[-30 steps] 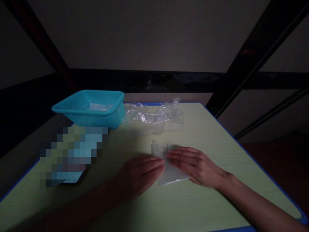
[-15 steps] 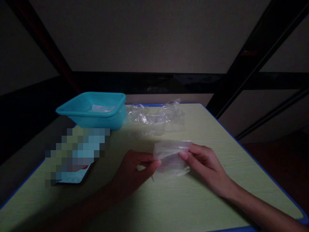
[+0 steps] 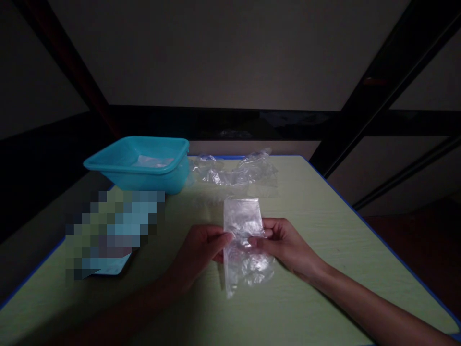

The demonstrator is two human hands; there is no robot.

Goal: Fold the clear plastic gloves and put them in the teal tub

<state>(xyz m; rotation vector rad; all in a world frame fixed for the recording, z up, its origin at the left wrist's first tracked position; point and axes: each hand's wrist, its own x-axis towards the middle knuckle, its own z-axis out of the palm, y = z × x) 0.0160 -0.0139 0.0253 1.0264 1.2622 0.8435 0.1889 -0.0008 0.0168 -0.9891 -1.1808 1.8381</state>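
A clear plastic bag (image 3: pixel 243 216), folded into a narrow strip at the top and crinkled lower down, is held up over the near middle of the table. My left hand (image 3: pixel 201 250) pinches its left edge between thumb and fingers. On the other side, my right hand (image 3: pixel 284 242) is closed on the bag, thumb pressed on its front and fingers behind it. The bag's lower end hangs loose and shiny. Behind it, more crumpled clear plastic (image 3: pixel 234 175) lies on the table.
A turquoise plastic basin (image 3: pixel 151 180) stands at the back left with a whitish flat item (image 3: pixel 154 161) inside. In front of it lies a flat, mostly pixelated object (image 3: pixel 115 235). The pale table (image 3: pixel 345 298) has a blue edge, and a wall rises behind it.
The bag has turned from a wide, flattened shape to a narrow upright one, its lower end now hanging down. My right hand has moved left, closer to my left hand.
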